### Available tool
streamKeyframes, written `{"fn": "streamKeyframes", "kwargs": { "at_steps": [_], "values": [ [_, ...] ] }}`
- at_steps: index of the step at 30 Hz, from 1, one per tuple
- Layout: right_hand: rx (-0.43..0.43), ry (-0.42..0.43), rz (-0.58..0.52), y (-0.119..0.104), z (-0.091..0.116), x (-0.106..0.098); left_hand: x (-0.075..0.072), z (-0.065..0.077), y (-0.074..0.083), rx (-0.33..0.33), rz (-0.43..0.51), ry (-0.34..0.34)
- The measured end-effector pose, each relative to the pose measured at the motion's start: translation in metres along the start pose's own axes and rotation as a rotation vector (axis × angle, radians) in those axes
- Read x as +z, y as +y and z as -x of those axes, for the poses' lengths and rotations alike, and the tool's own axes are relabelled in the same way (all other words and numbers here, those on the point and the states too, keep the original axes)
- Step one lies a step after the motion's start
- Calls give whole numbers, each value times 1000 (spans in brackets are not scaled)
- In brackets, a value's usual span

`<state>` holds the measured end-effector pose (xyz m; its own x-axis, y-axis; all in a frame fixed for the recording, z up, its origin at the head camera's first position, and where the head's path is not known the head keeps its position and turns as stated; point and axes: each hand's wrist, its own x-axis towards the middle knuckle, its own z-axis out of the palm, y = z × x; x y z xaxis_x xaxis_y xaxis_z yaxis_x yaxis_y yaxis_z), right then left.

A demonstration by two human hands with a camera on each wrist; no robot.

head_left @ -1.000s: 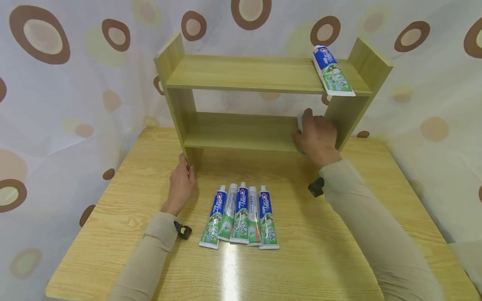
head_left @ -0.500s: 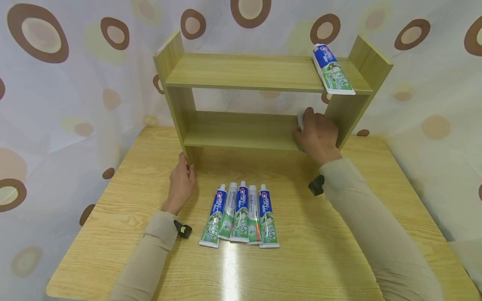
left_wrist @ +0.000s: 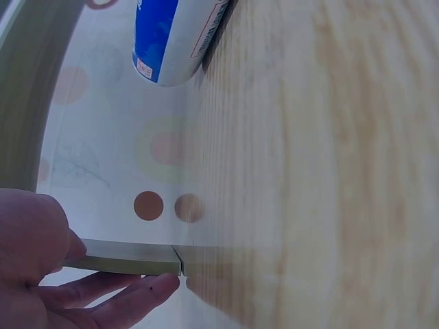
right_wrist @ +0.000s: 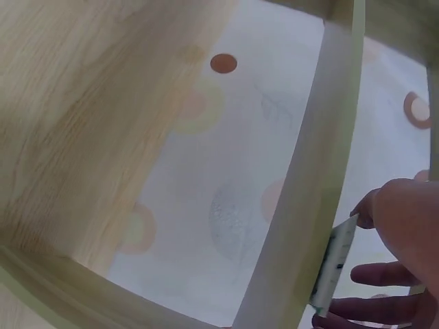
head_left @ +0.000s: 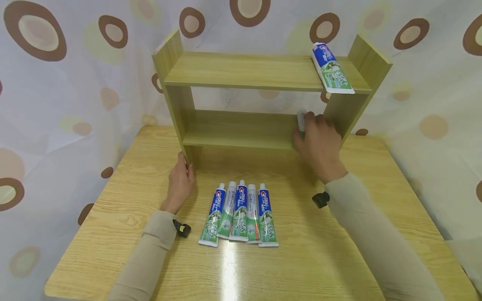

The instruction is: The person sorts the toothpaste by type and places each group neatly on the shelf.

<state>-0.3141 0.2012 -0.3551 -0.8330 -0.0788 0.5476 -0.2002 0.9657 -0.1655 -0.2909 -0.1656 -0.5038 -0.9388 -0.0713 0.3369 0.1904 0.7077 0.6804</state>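
A two-tier wooden shelf (head_left: 241,71) stands on the table. My left hand (head_left: 180,182) grips the lower front edge of its left side panel, with the thumb on one side and fingers on the other, as the left wrist view shows. At the right end of the lower board, my right hand (head_left: 320,142) holds a white-and-green toothpaste tube (head_left: 301,121). The right wrist view shows the tube's flat end (right_wrist: 334,264) at the board's front edge, between thumb and fingers. Most of that tube is hidden by the hand.
Several toothpaste tubes (head_left: 241,213) lie fanned side by side on the wooden table (head_left: 113,234). Another blue-and-green tube (head_left: 331,69) lies on the upper board at the right, its end at the front edge. A patterned cloth (head_left: 75,83) hangs behind.
My right hand has shifted slightly back and to the right, and its wrist has dropped a little. More of the tube under it shows. The left hand keeps its grip.
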Motion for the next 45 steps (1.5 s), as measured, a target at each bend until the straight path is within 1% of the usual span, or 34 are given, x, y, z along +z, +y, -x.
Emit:
{"fn": "streamKeyframes", "kwargs": {
  "at_steps": [4,7,11,16,19,21,23,26,28,31,34,45],
  "values": [
    [-123,125,80,-6,18,-2,-2,0,0,-10,-2,-4],
    [-207,169,141,-13,35,-3,-2,0,-1,-17,-3,-8],
    [-273,158,141,-24,56,-1,-3,0,-3,-20,-2,-8],
    [-299,115,127,-35,80,11,-3,1,-5,-23,1,-15],
    [-307,55,134,-40,95,21,-3,1,-5,-18,-2,-11],
    [-288,-40,129,-43,105,27,-3,1,-6,-9,-11,-8],
    [-223,-214,113,-47,114,32,-3,1,-6,1,-15,-6],
    [-104,-471,46,-51,126,39,-2,1,-5,3,-15,-9],
    [-41,-588,9,-53,132,44,-1,1,-5,-2,-14,-13],
    [-13,-636,-38,-56,139,51,-1,1,-4,-10,-12,-19],
    [5,-655,-67,-59,144,54,0,1,-3,-5,-10,-18],
    [54,-648,-196,-66,150,59,-1,1,0,15,-6,-8]
  ]
}}
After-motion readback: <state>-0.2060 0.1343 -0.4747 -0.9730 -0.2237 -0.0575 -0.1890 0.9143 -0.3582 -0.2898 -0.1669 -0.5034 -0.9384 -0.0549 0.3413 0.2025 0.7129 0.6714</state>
